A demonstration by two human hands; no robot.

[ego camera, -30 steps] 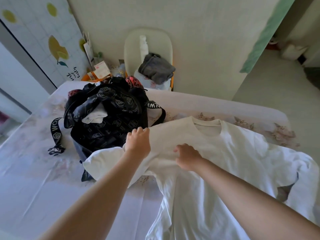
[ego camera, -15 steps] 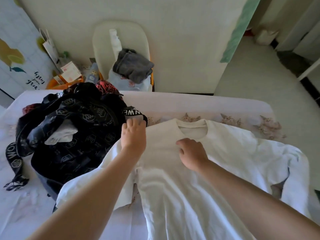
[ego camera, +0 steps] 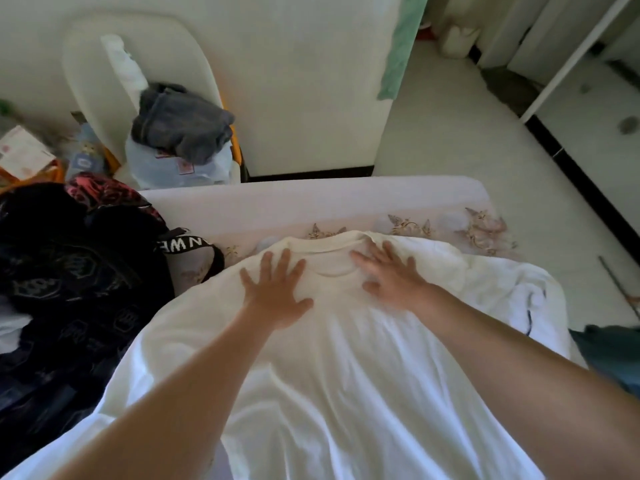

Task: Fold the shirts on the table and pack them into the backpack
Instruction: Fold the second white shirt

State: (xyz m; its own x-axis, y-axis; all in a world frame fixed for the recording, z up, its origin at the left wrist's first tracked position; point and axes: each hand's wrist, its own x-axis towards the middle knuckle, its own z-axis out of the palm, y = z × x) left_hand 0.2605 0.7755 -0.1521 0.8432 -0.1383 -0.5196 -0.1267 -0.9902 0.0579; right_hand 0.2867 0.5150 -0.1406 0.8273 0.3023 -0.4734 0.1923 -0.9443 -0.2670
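Both hands were spread flat, fingers straight and apart, palms down on the white shirt [ego camera: 346, 375]. The left hand [ego camera: 277, 292] pressed just left of the collar [ego camera: 329, 242]; the right hand [ego camera: 391, 282] pressed just right of it. Neither hand pinched or gripped cloth.

The shirt lay face up on the table [ego camera: 311, 202], collar at the fingertips and body running back under both forearms toward the person. Soft creases ran down the cloth below the palms. More white fabric [ego camera: 519, 289] was bunched beyond the right hand; whether it was this shirt's sleeve or a second garment could not be told.

The backpack [ego camera: 69, 289], black and patterned, stood open just beyond the left hand, its lettered strap [ego camera: 187, 244] lying next to the shirt's left shoulder. A pale cloth [ego camera: 10, 327] showed inside it at the far left.

Assessment: the step in hand appeared to be smoothing before the first fold; no fold was yet made. The shirt looked light, limp and thin, so it should drape and wrinkle readily and hold no shape unsupported. It would likely slide on the smooth table cover if pushed one-handed. The best hold judged to be a pinch at the shoulder seam and the hem on the same side, carrying that edge inward while the other palm pins the centre. The left sleeve, close to the backpack, may catch on the strap.
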